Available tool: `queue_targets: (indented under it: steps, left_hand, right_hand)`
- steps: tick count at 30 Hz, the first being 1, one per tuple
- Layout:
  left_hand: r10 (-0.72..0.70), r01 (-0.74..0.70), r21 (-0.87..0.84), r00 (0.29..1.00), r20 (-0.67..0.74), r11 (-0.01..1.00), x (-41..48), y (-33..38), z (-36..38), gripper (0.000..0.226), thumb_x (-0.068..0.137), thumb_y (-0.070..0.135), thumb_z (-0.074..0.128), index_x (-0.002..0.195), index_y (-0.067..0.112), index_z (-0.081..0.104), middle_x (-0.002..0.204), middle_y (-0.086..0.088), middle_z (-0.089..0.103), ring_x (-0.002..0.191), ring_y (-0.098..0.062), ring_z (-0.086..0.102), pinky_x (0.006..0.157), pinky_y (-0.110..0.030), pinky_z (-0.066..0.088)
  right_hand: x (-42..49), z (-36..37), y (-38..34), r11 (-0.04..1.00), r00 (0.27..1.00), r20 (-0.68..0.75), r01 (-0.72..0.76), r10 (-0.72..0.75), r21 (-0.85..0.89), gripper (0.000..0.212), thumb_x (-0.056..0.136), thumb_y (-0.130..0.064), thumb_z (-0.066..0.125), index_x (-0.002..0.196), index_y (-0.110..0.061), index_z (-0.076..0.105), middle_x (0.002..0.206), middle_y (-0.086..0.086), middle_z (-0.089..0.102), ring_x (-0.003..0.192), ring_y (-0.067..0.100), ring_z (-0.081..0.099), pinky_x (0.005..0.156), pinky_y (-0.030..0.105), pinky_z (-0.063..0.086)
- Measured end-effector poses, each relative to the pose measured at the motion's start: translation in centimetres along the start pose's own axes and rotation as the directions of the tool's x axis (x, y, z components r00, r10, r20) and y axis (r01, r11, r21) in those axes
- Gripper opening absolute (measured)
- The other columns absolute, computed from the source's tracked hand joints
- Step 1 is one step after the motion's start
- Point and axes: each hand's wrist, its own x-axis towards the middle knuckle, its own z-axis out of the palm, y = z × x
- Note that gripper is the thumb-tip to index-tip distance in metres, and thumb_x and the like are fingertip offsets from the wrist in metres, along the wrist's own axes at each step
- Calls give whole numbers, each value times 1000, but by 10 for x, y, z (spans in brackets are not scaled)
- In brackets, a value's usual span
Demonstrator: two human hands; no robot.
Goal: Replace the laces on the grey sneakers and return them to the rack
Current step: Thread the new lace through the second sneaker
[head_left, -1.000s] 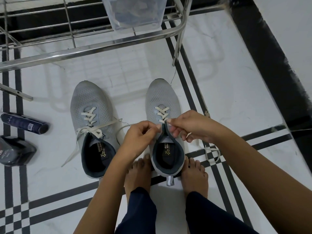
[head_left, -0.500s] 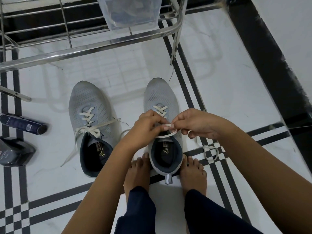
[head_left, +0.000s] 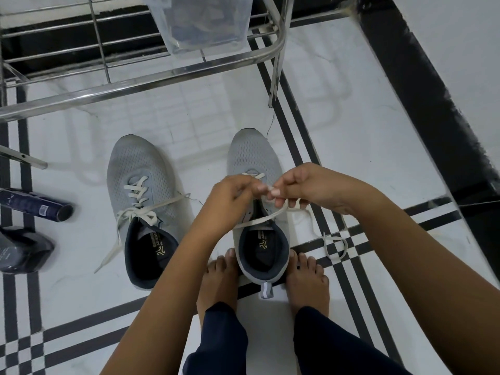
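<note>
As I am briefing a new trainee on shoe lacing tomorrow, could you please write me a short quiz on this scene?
1. True or false: the left hand and right hand both pinch the white flat lace above the grey mesh sneaker between the bare feet.
2. How many grey sneakers stand on the steel wire rack?
3. Where does the dark blue spray can lie? A on that rack; B on the white marble floor; C inside a sneaker.
Key: 1 true; 2 zero; 3 B.
</note>
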Motion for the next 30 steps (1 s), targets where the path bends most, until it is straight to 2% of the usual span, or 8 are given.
queue_targets:
  steps: [3,6,9,12,16,20,22,30]
  left_hand:
    - [-217,174,-225,959,-181,959,-4,-10,-11,24,94,21,51,74,25,65,80,8,66,81,-8,58,71,-19,41]
    - [-209,247,100,933,-292,964,-5,-27,-14,23,96,22,49,101,11,68,110,-8,62,104,-21,55,80,-26,41]
    - [-21,48,384,997,-73,922,2,-12,-4,44,90,42,50,124,13,58,133,-7,51,126,-24,43,107,-39,31]
    - [16,-25,329,999,30,944,3,6,4,28,91,35,55,101,11,68,102,-5,65,98,-19,55,86,-26,40]
    - [-106,153,246,975,-194,957,-3,-17,-20,22,91,24,57,89,6,69,84,-5,63,81,-21,56,63,-23,37]
    - [-29,63,397,996,-90,916,-9,-18,-21,42,86,30,64,122,9,59,125,-8,56,117,-24,50,96,-29,36]
    - [-14,-3,293,998,56,956,-9,-3,-10,55,83,29,67,132,15,50,127,-3,52,116,-13,47,92,-11,31]
    - [-70,71,-3,983,-168,997,-14,-10,-2,6,82,18,69,86,20,73,84,9,63,79,-1,57,72,-7,42]
  right_hand:
    - [-3,-8,8,999,999,-18,-47,47,-11,11,90,-19,59,85,-17,69,72,-9,66,65,5,51,60,18,40]
    - [-5,-10,21,995,993,-54,-103,104,12,14,91,-19,59,83,-19,70,74,-7,68,69,8,54,64,22,42]
    - [1,0,15,998,998,-31,-56,56,27,12,91,-19,59,85,-18,70,72,-7,67,69,7,56,69,22,43]
    - [6,5,3,999,1000,-22,-11,12,53,10,91,-17,58,88,-13,67,71,-5,65,64,6,56,61,20,42]
    - [-1,-4,13,996,996,-14,-83,83,42,14,92,-16,56,92,-11,70,70,-5,64,61,6,53,59,20,43]
    - [0,6,11,996,997,0,-74,74,44,11,91,-14,58,93,-11,68,69,-4,66,56,5,51,50,15,42]
    - [4,16,3,997,999,-18,-31,32,68,4,90,-12,60,90,-11,64,63,-5,66,53,6,51,47,15,41]
    - [-1,28,8,986,994,-87,-54,68,156,17,85,-17,67,92,-9,54,81,5,65,62,13,55,51,21,46]
